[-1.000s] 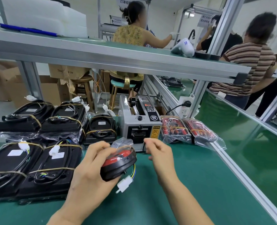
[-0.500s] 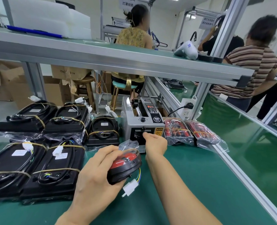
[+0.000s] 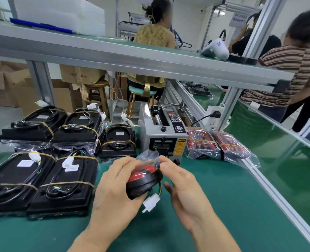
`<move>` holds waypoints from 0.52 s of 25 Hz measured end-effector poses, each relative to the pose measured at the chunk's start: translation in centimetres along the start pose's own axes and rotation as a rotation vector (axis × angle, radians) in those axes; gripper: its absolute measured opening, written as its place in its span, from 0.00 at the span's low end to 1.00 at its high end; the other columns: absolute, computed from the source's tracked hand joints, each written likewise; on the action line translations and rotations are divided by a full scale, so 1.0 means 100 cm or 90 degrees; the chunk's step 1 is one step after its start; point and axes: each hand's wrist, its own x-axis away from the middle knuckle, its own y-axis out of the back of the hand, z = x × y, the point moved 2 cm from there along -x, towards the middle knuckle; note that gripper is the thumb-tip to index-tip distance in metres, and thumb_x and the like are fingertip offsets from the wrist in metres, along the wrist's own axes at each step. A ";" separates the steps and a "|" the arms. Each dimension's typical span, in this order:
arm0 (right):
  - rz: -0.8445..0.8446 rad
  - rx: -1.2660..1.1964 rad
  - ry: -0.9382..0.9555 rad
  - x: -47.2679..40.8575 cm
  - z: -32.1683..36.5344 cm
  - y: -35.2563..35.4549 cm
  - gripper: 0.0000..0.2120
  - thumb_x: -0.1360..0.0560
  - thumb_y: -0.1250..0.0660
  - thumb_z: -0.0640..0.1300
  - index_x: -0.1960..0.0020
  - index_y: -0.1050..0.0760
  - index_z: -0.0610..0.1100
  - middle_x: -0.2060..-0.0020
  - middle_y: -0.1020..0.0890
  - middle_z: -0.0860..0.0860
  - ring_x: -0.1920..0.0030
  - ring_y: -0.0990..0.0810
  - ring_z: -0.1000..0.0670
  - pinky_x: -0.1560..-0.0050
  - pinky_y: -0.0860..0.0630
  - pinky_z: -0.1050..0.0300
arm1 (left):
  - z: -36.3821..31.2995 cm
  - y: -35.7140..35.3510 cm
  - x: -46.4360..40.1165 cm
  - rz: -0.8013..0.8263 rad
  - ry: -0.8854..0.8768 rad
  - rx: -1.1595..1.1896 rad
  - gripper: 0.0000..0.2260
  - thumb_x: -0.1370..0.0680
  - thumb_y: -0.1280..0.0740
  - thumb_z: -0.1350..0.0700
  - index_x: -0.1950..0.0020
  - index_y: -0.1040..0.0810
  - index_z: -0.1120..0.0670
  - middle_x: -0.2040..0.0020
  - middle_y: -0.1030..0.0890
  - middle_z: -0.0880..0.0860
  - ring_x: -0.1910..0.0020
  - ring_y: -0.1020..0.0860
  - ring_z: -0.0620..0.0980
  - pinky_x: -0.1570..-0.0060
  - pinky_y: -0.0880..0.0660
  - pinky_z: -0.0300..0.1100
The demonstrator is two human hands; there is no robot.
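Head; lamp (image 3: 143, 181) in left hand (image 3: 114, 188), right hand (image 3: 185, 190) pinching

The left grip (image 3: 114, 188) apparently hides the lamp (image 3: 143, 179)'s left side.
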 end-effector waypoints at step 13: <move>-0.059 0.033 0.081 0.008 -0.008 0.002 0.08 0.29 0.29 0.38 0.66 0.16 0.43 0.42 0.21 0.57 0.44 0.22 0.63 0.49 0.30 0.68 | -0.008 -0.002 0.004 -0.023 0.037 0.007 0.30 0.40 0.20 0.66 0.40 0.21 0.56 0.43 0.23 0.50 0.44 0.23 0.52 0.46 0.24 0.54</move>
